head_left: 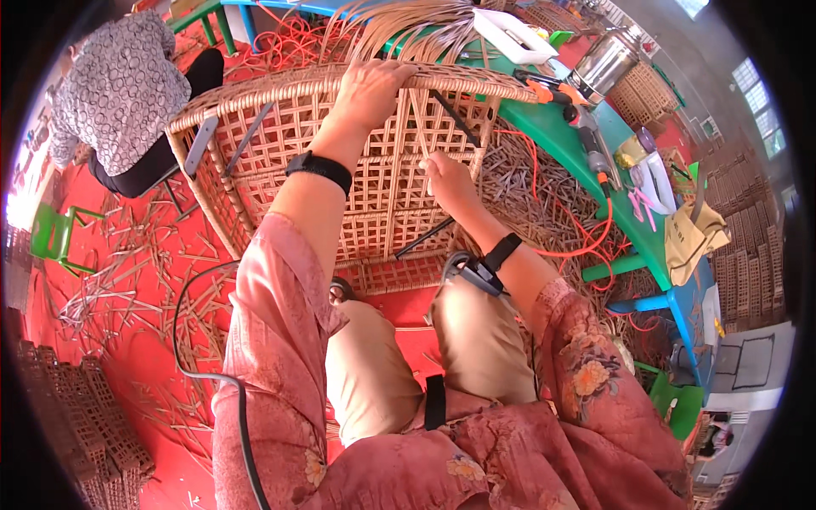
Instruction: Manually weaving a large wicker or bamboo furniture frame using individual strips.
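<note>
A large woven rattan basket (246,95) is tilted up in front of my knees, its openwork lattice facing me. Over its top rim, near the middle, my left hand (374,89) is closed, with the fingertips hidden behind the edge. My right hand (450,180) pinches a thin pale rattan strip (420,127) that runs up toward the rim, just right of my left hand. Dark flat metal bars (201,146) sit at the basket's corners and sides. Both wrists carry black straps.
A green table (552,127) curves along the right, bearing a metal pot (605,64), an orange-grey power tool (588,140), a white tray (514,36) and pink scissors (643,206). Orange hoses (586,246) and cut strips cover the red floor. Another person (119,85) sits bent over at left.
</note>
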Available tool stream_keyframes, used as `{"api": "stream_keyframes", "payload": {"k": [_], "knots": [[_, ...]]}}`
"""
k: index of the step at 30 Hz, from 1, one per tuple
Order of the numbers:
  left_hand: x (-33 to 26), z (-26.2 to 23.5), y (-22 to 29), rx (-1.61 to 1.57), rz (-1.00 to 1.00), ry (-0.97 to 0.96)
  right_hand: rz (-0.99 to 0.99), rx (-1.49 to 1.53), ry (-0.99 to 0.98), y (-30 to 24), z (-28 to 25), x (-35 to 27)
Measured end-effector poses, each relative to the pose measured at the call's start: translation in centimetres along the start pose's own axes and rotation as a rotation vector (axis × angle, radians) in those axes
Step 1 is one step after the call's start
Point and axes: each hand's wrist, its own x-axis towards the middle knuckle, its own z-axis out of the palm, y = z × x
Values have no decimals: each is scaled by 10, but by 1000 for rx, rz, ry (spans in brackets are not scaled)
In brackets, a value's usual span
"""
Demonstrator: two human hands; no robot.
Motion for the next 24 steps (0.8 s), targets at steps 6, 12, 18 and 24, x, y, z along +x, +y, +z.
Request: {"api": "stream_keyframes", "payload": {"k": [6,12,18,24], "knots": [[13,17,-25,79,-17,-75,19,146,44,-30,-3,12],[17,31,-39,62,-27,-77,-236,-68,112,-44,25,28],[17,27,-37,76,37,-39,-141,62,-38,-8,39,33],[5,14,-35,21,147,94,-73,334,-35,-6,53,18]]}}
